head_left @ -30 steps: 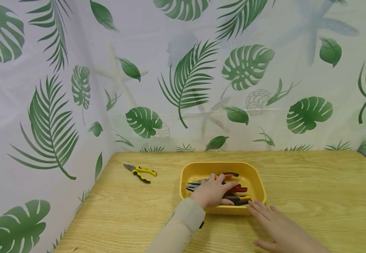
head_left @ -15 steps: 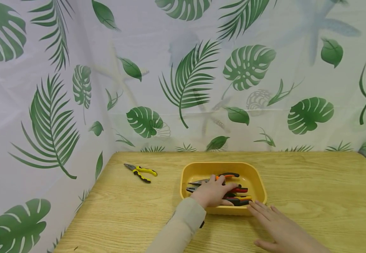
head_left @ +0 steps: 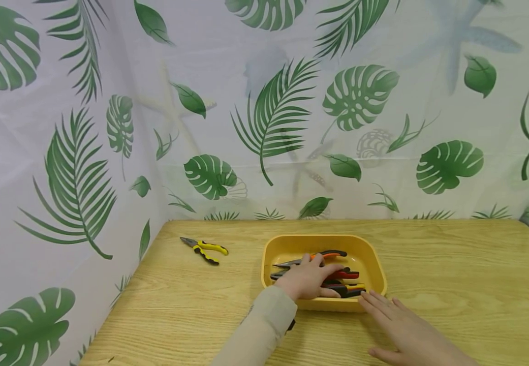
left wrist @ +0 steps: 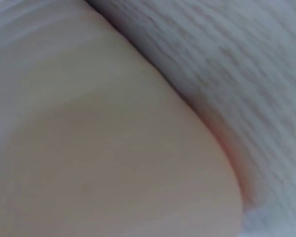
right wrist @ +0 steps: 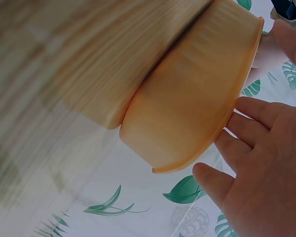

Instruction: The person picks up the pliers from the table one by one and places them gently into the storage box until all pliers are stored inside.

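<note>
A yellow tray [head_left: 328, 305] holds several pliers. My left hand [head_left: 304, 280] reaches over its near rim and rests on them with fingers spread. Around that hand show orange-and-black handles [head_left: 335, 253], red-and-black handles [head_left: 348, 275] and yellow-and-black handles [head_left: 354, 290]; the palm hides the middle of the tools. My right hand [head_left: 403, 320] lies outside the tray, fingers extended, fingertips at the near right corner. The right wrist view shows this hand [right wrist: 266, 158] with its fingertips against the tray's rim [right wrist: 227, 116]. A blurred pale surface [left wrist: 103, 163] fills much of the left wrist view.
Needle-nose pliers with yellow-and-black handles [head_left: 214, 247] lie spread on the wooden table [head_left: 465, 274], left of the tray. A leaf-patterned curtain [head_left: 291, 127] rises along the table's back edge and left side.
</note>
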Demonstrator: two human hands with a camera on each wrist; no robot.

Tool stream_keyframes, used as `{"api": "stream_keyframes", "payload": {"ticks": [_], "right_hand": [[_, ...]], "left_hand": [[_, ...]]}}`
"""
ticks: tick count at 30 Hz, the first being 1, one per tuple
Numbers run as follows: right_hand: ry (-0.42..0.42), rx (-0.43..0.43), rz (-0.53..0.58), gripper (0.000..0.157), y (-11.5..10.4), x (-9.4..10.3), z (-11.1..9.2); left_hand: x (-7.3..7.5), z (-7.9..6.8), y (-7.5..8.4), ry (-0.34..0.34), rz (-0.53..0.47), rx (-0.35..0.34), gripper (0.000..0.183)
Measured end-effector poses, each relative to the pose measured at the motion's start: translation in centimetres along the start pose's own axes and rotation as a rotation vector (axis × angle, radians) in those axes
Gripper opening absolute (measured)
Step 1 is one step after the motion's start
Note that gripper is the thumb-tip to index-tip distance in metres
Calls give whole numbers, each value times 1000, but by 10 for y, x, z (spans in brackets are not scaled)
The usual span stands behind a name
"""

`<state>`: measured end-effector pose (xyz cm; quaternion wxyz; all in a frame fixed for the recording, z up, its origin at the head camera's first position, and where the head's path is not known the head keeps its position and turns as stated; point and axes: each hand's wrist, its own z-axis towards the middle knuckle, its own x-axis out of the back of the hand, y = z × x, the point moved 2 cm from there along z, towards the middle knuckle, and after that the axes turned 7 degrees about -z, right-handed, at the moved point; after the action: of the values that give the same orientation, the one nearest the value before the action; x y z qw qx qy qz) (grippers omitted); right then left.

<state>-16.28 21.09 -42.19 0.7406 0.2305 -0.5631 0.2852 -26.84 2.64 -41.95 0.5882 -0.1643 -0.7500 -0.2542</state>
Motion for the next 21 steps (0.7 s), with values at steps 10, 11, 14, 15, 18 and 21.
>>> {"api": "stream_keyframes", "payload": {"ticks": [10,11,14,15,18,21], "right_hand": [[-155,-81,94,79,2,0,-1],[-154,-79,92,79,2,0,-1],[-140,-74,81,79,1,0,-1],[-141,-74,82,79,1,0,-1],[-163,-84,101,80,2,0,-1],[-172,-91,112,80,1,0,-1]], "left_hand": [[-3,-1,-6,5,-149,17,65],[-3,-1,-6,6,-153,15,65],[-3,-1,-7,10,-166,13,65],[-3,-1,-7,11,-169,13,65],[-2,-1,-7,12,-178,12,65],[-2,-1,-7,11,-182,7,65]]}}
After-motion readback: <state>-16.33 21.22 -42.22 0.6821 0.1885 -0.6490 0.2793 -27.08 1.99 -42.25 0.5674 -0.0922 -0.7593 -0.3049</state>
